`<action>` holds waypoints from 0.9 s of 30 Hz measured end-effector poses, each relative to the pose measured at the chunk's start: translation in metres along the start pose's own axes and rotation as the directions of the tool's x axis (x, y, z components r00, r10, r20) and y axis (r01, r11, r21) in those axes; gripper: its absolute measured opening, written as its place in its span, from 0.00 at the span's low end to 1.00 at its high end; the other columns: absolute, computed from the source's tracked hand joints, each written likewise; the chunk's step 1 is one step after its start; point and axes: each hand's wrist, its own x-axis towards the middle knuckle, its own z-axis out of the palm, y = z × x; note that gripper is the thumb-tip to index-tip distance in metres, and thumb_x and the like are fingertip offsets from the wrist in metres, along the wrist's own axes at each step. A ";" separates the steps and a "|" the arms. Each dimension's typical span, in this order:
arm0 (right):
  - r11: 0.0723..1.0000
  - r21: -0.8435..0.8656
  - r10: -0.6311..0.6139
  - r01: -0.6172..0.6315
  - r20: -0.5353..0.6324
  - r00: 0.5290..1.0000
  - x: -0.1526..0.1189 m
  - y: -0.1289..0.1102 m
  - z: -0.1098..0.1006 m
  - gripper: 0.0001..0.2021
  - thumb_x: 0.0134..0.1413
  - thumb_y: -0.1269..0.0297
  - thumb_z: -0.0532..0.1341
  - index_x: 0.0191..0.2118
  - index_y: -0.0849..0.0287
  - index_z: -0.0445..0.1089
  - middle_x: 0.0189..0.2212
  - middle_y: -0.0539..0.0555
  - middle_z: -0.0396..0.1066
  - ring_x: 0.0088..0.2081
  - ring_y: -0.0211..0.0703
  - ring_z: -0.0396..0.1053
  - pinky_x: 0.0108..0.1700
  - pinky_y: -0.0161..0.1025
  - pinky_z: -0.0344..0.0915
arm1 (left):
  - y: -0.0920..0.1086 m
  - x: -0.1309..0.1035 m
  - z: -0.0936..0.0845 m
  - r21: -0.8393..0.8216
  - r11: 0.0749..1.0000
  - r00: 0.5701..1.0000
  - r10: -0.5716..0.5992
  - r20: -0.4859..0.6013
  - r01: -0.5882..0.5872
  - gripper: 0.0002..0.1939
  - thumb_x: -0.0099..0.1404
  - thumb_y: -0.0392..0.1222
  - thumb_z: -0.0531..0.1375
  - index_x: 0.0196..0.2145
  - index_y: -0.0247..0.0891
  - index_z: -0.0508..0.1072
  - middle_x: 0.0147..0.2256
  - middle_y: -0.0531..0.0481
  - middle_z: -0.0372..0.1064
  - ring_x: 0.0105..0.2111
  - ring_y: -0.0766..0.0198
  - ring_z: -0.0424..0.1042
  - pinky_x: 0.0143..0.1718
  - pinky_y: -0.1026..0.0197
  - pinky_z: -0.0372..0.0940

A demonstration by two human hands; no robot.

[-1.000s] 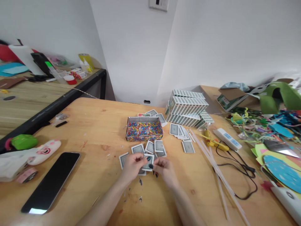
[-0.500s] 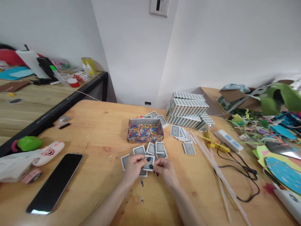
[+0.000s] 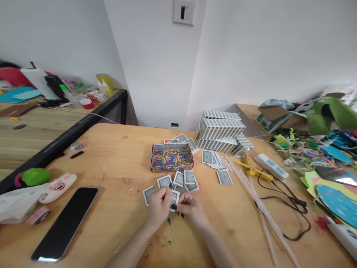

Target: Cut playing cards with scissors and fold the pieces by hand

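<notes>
Between my two hands a playing card point(image 3: 174, 198) with a patterned grey back is pinched. My left hand point(image 3: 161, 203) grips its left side with the thumb on top. My right hand point(image 3: 191, 209) holds the lower right edge between thumb and fingers. Several loose playing cards point(image 3: 165, 181) lie face down on the table just beyond my hands, some overlapping. Behind them stands an open box point(image 3: 172, 169) with a colourful speckled pattern. Whether more than one card is in my fingers cannot be made out.
To the right are a fan of cards point(image 3: 213, 159), stacked striped boxes point(image 3: 221, 128), a yellow glue gun point(image 3: 258, 172), a power strip point(image 3: 272, 166) and clear glue sticks point(image 3: 256, 201). A phone point(image 3: 67, 223) and a white plush-like item point(image 3: 55, 188) lie on the left.
My left hand has turned more upright, its thumb now pointing up at the card's top left. The card has shifted slightly left and down with both hands. The camera view has tilted slightly upward.
</notes>
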 end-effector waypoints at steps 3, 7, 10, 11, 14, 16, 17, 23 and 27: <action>1.000 0.025 0.002 -0.003 0.011 1.000 0.002 0.003 0.000 0.14 0.28 0.63 0.71 0.18 0.61 0.64 0.13 0.45 0.64 0.15 0.30 0.57 0.18 0.28 0.51 | 0.000 0.002 0.000 0.005 1.000 1.000 0.002 0.005 -0.002 0.19 0.59 0.44 0.49 0.14 0.39 0.50 0.15 0.59 0.44 0.17 0.71 0.47 0.19 0.66 0.44; 0.999 0.033 -0.025 0.026 -0.037 0.999 0.002 0.000 0.001 0.15 0.31 0.60 0.70 0.18 0.61 0.64 0.12 0.45 0.64 0.14 0.29 0.56 0.17 0.28 0.51 | 0.002 0.003 0.002 0.000 1.000 1.000 -0.001 0.018 0.001 0.19 0.60 0.45 0.49 0.15 0.39 0.50 0.15 0.59 0.44 0.17 0.71 0.47 0.18 0.67 0.44; 0.999 0.002 -0.036 0.036 -0.041 0.998 0.001 -0.005 -0.001 0.15 0.35 0.58 0.69 0.19 0.61 0.63 0.12 0.45 0.63 0.14 0.30 0.56 0.17 0.28 0.50 | 0.004 0.002 0.004 -0.004 1.000 0.999 -0.003 0.040 0.004 0.18 0.60 0.45 0.50 0.15 0.38 0.52 0.15 0.58 0.46 0.18 0.70 0.49 0.19 0.67 0.46; 0.999 -0.008 -0.035 0.035 -0.036 0.999 0.001 -0.006 -0.002 0.15 0.36 0.57 0.68 0.19 0.61 0.63 0.12 0.45 0.63 0.14 0.30 0.56 0.17 0.28 0.50 | 0.005 0.001 0.005 -0.007 1.000 0.999 -0.006 0.043 0.006 0.18 0.60 0.46 0.50 0.16 0.38 0.54 0.15 0.58 0.47 0.18 0.70 0.49 0.19 0.67 0.46; 0.999 -0.039 -0.035 0.034 -0.017 0.999 0.001 -0.008 -0.004 0.16 0.38 0.55 0.67 0.19 0.60 0.63 0.12 0.45 0.63 0.14 0.31 0.56 0.17 0.29 0.51 | 0.008 -0.001 0.005 -0.022 1.000 0.999 -0.016 0.044 0.017 0.18 0.60 0.47 0.50 0.16 0.38 0.58 0.16 0.57 0.51 0.18 0.69 0.52 0.19 0.68 0.49; 0.997 -0.055 -0.049 0.048 -0.007 0.999 0.000 -0.009 -0.004 0.16 0.39 0.54 0.66 0.19 0.60 0.63 0.12 0.45 0.63 0.14 0.31 0.56 0.18 0.29 0.52 | 0.009 -0.001 0.004 -0.034 0.999 0.999 -0.018 0.047 0.020 0.17 0.60 0.47 0.50 0.17 0.37 0.61 0.16 0.56 0.54 0.19 0.68 0.55 0.20 0.68 0.51; 0.997 -0.056 -0.057 0.056 -0.003 0.998 0.000 -0.009 -0.004 0.16 0.39 0.54 0.66 0.19 0.60 0.63 0.12 0.45 0.63 0.14 0.31 0.56 0.18 0.30 0.52 | 0.010 -0.002 0.004 -0.039 0.999 0.999 -0.020 0.048 0.022 0.17 0.60 0.47 0.50 0.18 0.37 0.63 0.16 0.55 0.56 0.19 0.68 0.56 0.20 0.68 0.52; 0.994 -0.017 -0.111 0.110 -0.066 0.992 -0.001 -0.008 -0.005 0.15 0.39 0.56 0.67 0.20 0.60 0.63 0.12 0.45 0.63 0.15 0.31 0.57 0.20 0.30 0.53 | 0.011 -0.004 0.005 -0.089 0.993 0.996 -0.079 0.036 0.082 0.16 0.60 0.48 0.51 0.21 0.36 0.67 0.16 0.55 0.58 0.18 0.69 0.57 0.18 0.69 0.52; 0.987 0.071 -0.134 0.145 -0.143 0.981 0.000 -0.008 -0.012 0.14 0.38 0.57 0.67 0.21 0.60 0.65 0.14 0.45 0.63 0.17 0.31 0.58 0.21 0.30 0.55 | 0.009 -0.007 0.008 -0.196 0.976 0.989 -0.071 0.130 0.096 0.14 0.60 0.49 0.51 0.27 0.36 0.67 0.16 0.58 0.54 0.16 0.70 0.55 0.17 0.69 0.52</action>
